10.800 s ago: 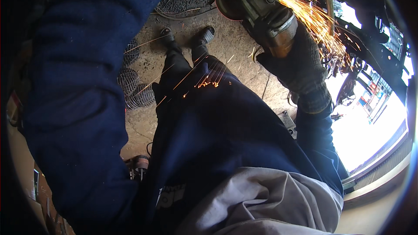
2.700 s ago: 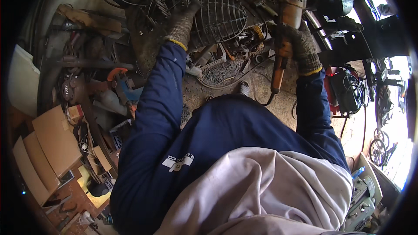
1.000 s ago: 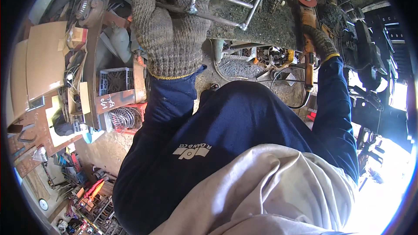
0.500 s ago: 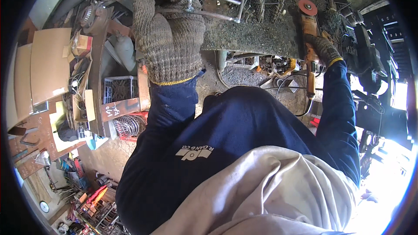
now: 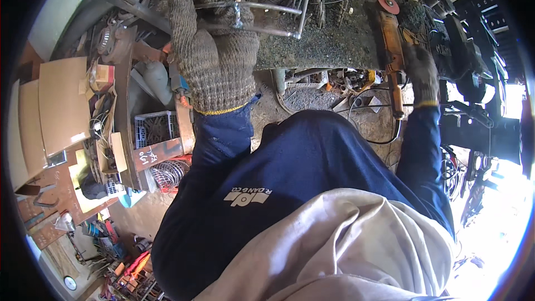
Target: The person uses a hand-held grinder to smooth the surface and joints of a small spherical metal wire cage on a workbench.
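My left hand point(image 5: 220, 58), in a grey-brown knitted glove, is palm up beneath a metal rod frame point(image 5: 270, 6) of curved, welded bars. The bars pass over its fingers, and the thumb stands out to the left; the hand holds the frame from below. To the right, an orange angle grinder point(image 5: 393, 50) with a reddish disc lies across the bench edge, disc end farthest from me. My right hand point(image 5: 423, 75), in the same kind of glove, is beside the grinder's right side. Its fingers are blurred and partly hidden, so whether they touch the tool is unclear.
The dark, gritty workbench point(image 5: 329, 47) carries wires and rods at the back. Below its edge is a crate point(image 5: 309, 82) among clutter; the grinder's black cord point(image 5: 384, 140) loops there. Cardboard point(image 5: 64, 106) and a shelf with a plastic crate point(image 5: 153, 128) stand at left.
My right hand has come off its grip around the grinder and moved right, beside the tool. The left hand still supports the frame; the whole view has shifted slightly.
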`<action>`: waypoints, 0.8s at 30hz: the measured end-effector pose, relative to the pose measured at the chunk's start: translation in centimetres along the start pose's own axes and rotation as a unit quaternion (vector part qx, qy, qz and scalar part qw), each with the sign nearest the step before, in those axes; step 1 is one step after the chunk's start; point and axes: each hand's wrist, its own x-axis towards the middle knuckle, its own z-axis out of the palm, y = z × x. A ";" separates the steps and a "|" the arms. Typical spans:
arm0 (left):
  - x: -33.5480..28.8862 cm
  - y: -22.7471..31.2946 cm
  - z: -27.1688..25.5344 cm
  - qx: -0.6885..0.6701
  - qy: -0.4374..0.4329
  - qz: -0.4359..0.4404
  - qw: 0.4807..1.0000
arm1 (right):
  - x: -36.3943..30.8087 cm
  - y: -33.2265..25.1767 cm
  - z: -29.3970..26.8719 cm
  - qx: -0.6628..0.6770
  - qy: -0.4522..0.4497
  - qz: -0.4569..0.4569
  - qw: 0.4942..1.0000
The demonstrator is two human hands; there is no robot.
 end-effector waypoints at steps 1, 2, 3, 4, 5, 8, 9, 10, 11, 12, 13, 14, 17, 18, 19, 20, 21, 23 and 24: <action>0.1 -0.1 -0.1 -0.008 -0.013 -0.005 1.000 | -1.6 0.5 0.6 0.108 0.086 -0.042 0.990; 0.2 -0.3 -0.4 -0.018 -0.024 -0.016 0.999 | -3.5 0.7 1.0 0.210 0.175 -0.079 0.959; 0.4 -0.5 -0.6 -0.025 -0.036 -0.030 0.999 | -5.5 0.4 1.7 0.262 0.157 -0.113 0.945; 0.6 -0.5 -1.1 -0.046 -0.081 -0.070 0.993 | -7.5 -0.4 2.5 0.312 0.140 -0.149 0.928; 0.9 -0.2 -1.4 -0.069 -0.129 -0.109 0.983 | -9.4 -2.0 3.1 0.361 0.126 -0.187 0.905; 0.3 -2.0 -2.2 -0.102 -0.194 -0.162 0.962 | -12.0 -6.7 5.3 0.529 -0.069 -0.197 0.822; -0.8 -2.2 -1.7 -0.084 -0.174 -0.158 0.968 | -12.0 -8.8 4.9 0.475 -0.117 -0.200 0.849; -1.4 -2.8 -1.7 -0.068 -0.156 -0.156 0.973 | -11.7 -9.7 6.9 0.657 -0.222 -0.278 0.665; -1.9 -2.9 -3.1 -0.078 -0.166 -0.161 0.970 | -12.4 -11.1 7.4 0.675 -0.218 -0.244 0.661; -2.6 -3.7 -2.9 -0.043 -0.133 -0.181 0.973 | -13.2 -11.8 7.5 0.691 -0.202 -0.211 0.661; -4.4 -4.2 -2.2 -0.003 -0.100 -0.196 0.976 | -13.8 -11.7 8.0 0.544 -0.118 -0.234 0.797; -5.8 -4.3 -1.8 0.038 -0.067 -0.209 0.975 | -14.3 -11.0 9.0 0.372 -0.028 -0.242 0.896; -7.9 -3.9 -8.0 0.145 -0.041 -0.277 0.949 | -16.2 -10.9 7.7 0.403 -0.022 -0.205 0.892; -8.1 -3.2 -9.5 0.346 -0.169 -0.285 0.878 | -17.3 -11.8 6.4 0.531 -0.093 -0.144 0.830; -8.2 -1.8 -10.2 0.529 -0.287 -0.270 0.752 | -17.5 -11.4 5.7 0.484 -0.133 -0.169 0.848; -8.1 -0.6 -11.6 0.671 -0.394 -0.232 0.583 | -17.3 -10.5 5.5 0.429 -0.169 -0.192 0.867; -8.0 1.4 -9.5 0.696 -0.391 -0.275 0.536 | -17.0 -10.1 5.0 0.377 -0.213 -0.217 0.875; -7.7 5.7 -8.0 0.637 -0.336 -0.338 0.606 | -16.2 -9.2 6.2 0.242 -0.152 -0.341 0.896; -8.1 7.6 -8.2 0.552 -0.255 -0.338 0.718 | -16.1 -9.2 7.1 0.168 -0.131 -0.406 0.889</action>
